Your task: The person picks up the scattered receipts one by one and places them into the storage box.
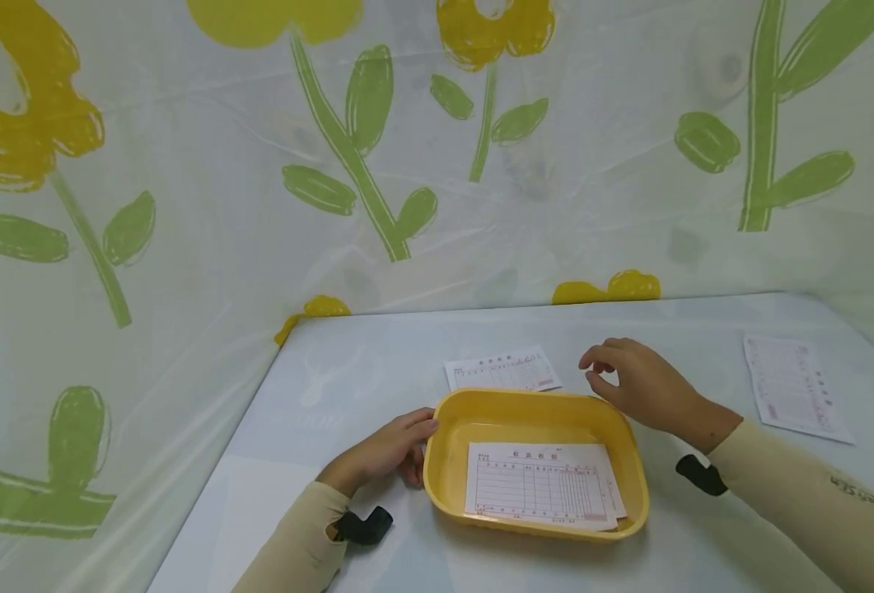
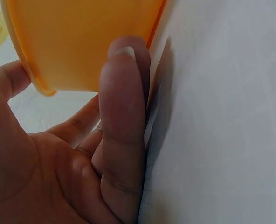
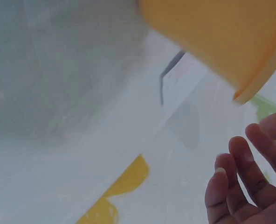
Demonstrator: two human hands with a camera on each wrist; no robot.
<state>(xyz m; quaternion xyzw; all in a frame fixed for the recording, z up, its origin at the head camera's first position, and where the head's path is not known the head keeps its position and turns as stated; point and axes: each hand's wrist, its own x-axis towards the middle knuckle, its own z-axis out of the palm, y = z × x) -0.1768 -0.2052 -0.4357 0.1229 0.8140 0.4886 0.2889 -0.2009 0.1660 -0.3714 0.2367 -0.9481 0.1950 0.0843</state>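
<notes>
A yellow plastic tray [image 1: 536, 403] rests on the table and holds a few overlapping printed receipt slips [image 1: 536, 486]. My left hand [image 1: 388, 449] holds the tray's left side. In the left wrist view, one digit touches the rim [image 2: 42, 86] while other fingers lie low against the outer wall. Beyond the tray's far right corner is my right hand [image 1: 644, 387], its fingers loosely bent with a gap before the thumb. The right wrist view shows those fingers [image 3: 245, 186] apart from the tray, holding nothing. Another receipt slip [image 1: 503, 371] lies behind the tray, partly hidden by its rim.
At the table's right lies another printed slip [image 1: 796, 387], turned at an angle. The pale table [image 1: 318, 395] meets a hanging flower-patterned cloth [image 1: 592, 206] along its back and left. Each sleeve has a black strap piece [image 1: 366, 525] at the wrist.
</notes>
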